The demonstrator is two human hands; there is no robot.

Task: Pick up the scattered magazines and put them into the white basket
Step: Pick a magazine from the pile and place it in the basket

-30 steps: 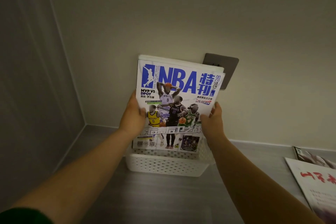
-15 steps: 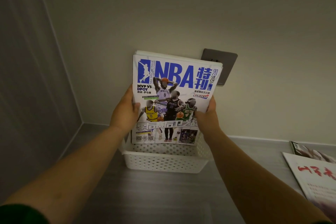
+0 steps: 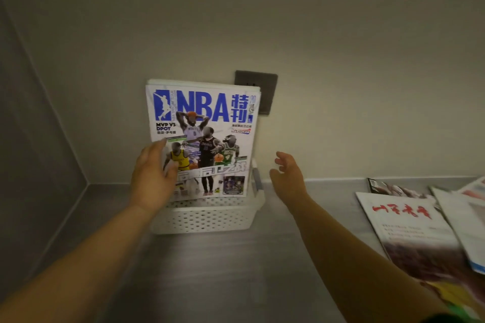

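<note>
An NBA magazine stands upright in the white perforated basket, leaning back against the wall with at least one more magazine behind it. My left hand rests with spread fingers against the cover's lower left. My right hand hovers open just right of the basket, apart from the magazine. Several more magazines lie on the counter at the right, the nearest a white one with red characters.
A dark wall socket plate sits behind the magazine's top right corner. The grey counter meets a side wall at the left. Overlapping magazines reach the right frame edge.
The magazine has dropped into the basket. My right hand has let go and moved away to the right. My left hand's grip has loosened to a flat touch.
</note>
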